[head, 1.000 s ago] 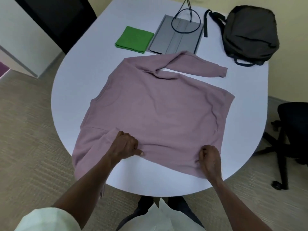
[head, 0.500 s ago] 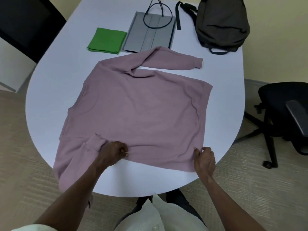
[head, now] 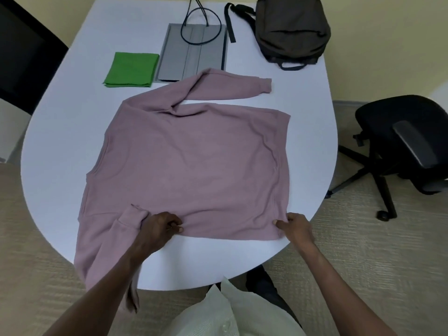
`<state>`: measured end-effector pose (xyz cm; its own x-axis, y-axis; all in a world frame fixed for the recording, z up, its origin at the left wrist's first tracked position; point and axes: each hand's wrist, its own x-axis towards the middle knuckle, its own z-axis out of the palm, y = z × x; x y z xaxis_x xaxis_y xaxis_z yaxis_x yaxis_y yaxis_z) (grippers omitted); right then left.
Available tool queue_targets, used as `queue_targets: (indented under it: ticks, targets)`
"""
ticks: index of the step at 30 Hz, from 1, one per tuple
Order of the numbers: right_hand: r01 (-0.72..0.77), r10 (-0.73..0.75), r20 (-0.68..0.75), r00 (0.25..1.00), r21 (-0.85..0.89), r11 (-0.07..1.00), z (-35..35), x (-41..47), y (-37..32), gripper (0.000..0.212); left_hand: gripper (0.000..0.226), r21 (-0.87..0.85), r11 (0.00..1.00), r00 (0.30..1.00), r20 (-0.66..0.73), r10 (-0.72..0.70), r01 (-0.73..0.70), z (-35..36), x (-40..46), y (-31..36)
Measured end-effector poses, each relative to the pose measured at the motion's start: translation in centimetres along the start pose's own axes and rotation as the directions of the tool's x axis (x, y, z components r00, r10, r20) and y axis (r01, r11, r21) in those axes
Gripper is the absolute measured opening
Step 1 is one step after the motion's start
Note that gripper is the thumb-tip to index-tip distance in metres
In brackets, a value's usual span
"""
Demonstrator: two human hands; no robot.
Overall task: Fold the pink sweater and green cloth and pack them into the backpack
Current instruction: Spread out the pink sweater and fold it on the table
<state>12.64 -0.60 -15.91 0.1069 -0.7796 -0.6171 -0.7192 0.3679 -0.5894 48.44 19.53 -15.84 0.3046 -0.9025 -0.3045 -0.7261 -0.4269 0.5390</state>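
The sweater (head: 191, 166) lies spread flat on the white surface (head: 60, 117), one sleeve hanging off the near edge. The left hand (head: 157, 229) pinches its near hem; the right hand (head: 294, 225) pinches the hem's right corner. Beyond it lie the folded green cloth (head: 131, 70), a grey folder (head: 194, 55) and the backpack (head: 292, 30). No writing is legible.

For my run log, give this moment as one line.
stage: folding start | hands: left hand, right hand pinch pink sweater near edge | green cloth folded | backpack unpacked
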Motion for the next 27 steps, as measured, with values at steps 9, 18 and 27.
queue_targets:
  ticks: [9,18,27]
  targets:
    - [-0.092,0.109,0.195,0.975,-0.093,0.991,-4.4,0.5,2.1,0.018,0.026,0.054,0.999,0.967,0.253,-0.008,-0.006,-1.1,-0.3,-1.0]
    - [0.159,-0.268,-0.165,0.949,-0.486,0.859,-3.4,-0.6,-0.5,0.028,0.045,0.108,0.992,0.990,-0.111,0.083,-0.071,-0.1,0.5,0.2]
    - [0.440,-0.361,0.254,0.898,-0.476,0.761,0.1,-0.5,-0.3,0.020,0.114,0.390,0.919,0.985,0.124,-0.123,0.065,2.4,1.3,1.7]
